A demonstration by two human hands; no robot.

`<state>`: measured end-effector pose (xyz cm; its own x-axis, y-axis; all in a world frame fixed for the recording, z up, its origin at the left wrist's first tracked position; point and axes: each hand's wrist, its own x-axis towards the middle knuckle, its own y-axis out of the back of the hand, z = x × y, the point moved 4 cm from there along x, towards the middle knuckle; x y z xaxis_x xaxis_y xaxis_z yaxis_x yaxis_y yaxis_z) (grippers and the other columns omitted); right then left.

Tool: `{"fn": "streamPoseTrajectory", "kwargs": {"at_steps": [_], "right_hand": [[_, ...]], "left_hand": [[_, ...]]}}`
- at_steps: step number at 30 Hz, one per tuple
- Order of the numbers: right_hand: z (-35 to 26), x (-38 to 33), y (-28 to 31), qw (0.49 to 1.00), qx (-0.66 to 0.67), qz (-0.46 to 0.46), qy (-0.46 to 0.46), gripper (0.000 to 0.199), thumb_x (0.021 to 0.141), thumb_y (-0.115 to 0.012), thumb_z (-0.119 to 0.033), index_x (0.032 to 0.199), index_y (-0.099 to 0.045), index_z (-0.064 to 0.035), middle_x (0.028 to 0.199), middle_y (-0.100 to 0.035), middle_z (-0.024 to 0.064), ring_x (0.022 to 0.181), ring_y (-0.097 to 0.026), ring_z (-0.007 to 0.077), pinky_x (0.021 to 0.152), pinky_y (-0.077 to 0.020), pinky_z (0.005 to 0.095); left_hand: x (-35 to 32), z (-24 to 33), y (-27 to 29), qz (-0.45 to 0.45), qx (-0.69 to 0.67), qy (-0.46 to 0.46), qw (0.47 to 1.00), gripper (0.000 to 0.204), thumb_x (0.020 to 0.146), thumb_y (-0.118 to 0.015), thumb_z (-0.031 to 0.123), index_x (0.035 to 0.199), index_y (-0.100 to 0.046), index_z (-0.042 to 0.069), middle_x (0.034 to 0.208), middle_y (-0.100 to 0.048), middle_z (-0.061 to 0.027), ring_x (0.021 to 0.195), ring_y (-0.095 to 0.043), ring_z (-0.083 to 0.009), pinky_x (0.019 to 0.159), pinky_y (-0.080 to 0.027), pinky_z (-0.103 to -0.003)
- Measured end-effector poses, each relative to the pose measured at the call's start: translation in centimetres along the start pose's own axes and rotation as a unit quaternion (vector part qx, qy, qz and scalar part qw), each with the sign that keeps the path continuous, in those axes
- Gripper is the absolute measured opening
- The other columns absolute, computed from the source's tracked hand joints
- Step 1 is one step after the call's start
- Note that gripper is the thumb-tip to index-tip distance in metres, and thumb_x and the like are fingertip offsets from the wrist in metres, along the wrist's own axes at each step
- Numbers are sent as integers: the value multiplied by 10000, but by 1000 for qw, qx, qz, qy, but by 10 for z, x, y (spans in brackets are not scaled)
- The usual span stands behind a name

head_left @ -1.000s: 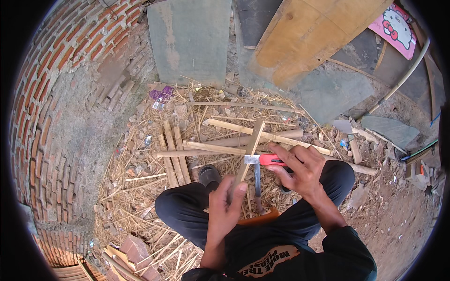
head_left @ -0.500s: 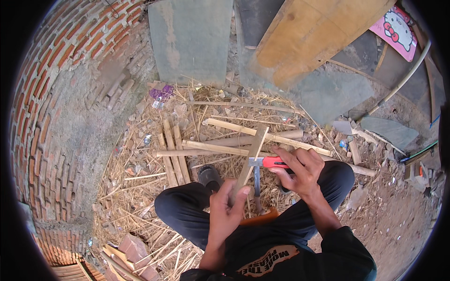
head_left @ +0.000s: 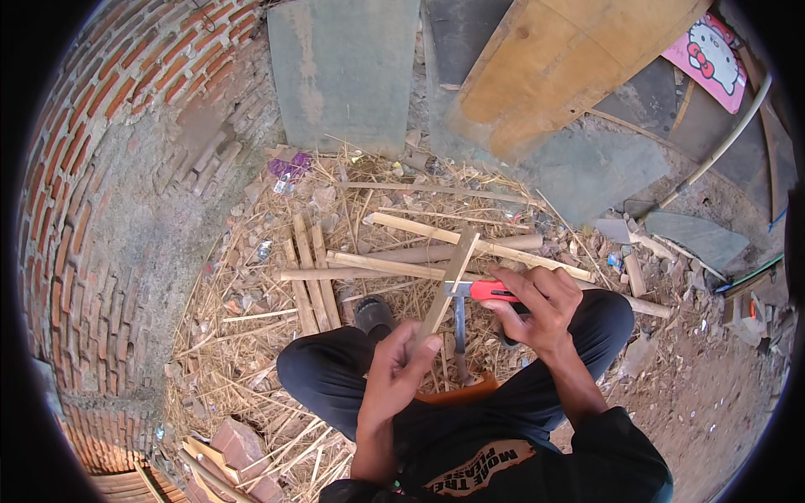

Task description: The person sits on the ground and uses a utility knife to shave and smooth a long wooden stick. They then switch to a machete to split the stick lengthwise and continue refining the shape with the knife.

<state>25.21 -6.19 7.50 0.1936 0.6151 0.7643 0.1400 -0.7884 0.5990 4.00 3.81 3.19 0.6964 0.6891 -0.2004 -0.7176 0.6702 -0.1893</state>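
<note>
My left hand (head_left: 392,377) is closed around the lower end of a flat bamboo strip (head_left: 458,267), which slants up and away to the right. My right hand (head_left: 541,310) grips a red utility knife (head_left: 490,290), its blade lying against the strip's right edge about midway along. Pale fresh wood shows on that edge, with a thin sliver beside the blade. Between my legs, below the knife, lies a long tool (head_left: 459,323) with a dark metal part and a wooden handle, its kind unclear.
Bamboo poles (head_left: 402,254) and split strips (head_left: 503,249) cross the straw-littered ground ahead. Three short slats (head_left: 314,285) lie to their left. A brick wall (head_left: 92,193) rises at left; worn boards (head_left: 340,84) lean at the back. Brick pieces (head_left: 239,448) sit lower left.
My left hand has drawn slightly down and left, pulling the strip toward me along the blade. My right hand and knife have hardly moved.
</note>
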Motion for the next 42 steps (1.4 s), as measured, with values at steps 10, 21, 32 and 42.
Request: {"fn": "streamPoseTrajectory", "kwargs": {"at_steps": [10,21,32,42], "right_hand": [[3,0,-7,1000,4,5,-23,438,683,-922,-328,1076,-834,-157,686,-576,-45,585,-509,138,561,-330,318],[1,6,-1,1000,2,10,-26,445,655,-937,-299,1063,-833,-157,697,-589,-35,591,-521,147,573,-357,319],[0,7,5,1000,-6,9,-11,461,659,-931,-296,1085,-834,-148,727,-635,-19,610,-555,152,581,-363,319],[6,8,6,999,-3,9,-44,478,659,-939,-320,1089,-836,-140,727,-648,-13,592,-534,161,573,-356,326]], "left_hand": [[-4,16,-13,147,268,-171,937,165,1057,-689,171,1003,-663,18,640,-523,68,551,-422,-5,503,-264,-228],[-2,6,-5,79,154,-96,980,182,1069,-674,197,1033,-666,20,643,-489,73,553,-380,-6,497,-257,-234],[0,-10,8,-4,-5,-1,1000,178,1013,-730,138,912,-634,28,598,-518,38,522,-433,-11,472,-296,-246],[-1,-13,10,-26,-24,26,999,181,1038,-702,156,938,-641,19,608,-500,55,535,-432,-12,490,-313,-240]]}}
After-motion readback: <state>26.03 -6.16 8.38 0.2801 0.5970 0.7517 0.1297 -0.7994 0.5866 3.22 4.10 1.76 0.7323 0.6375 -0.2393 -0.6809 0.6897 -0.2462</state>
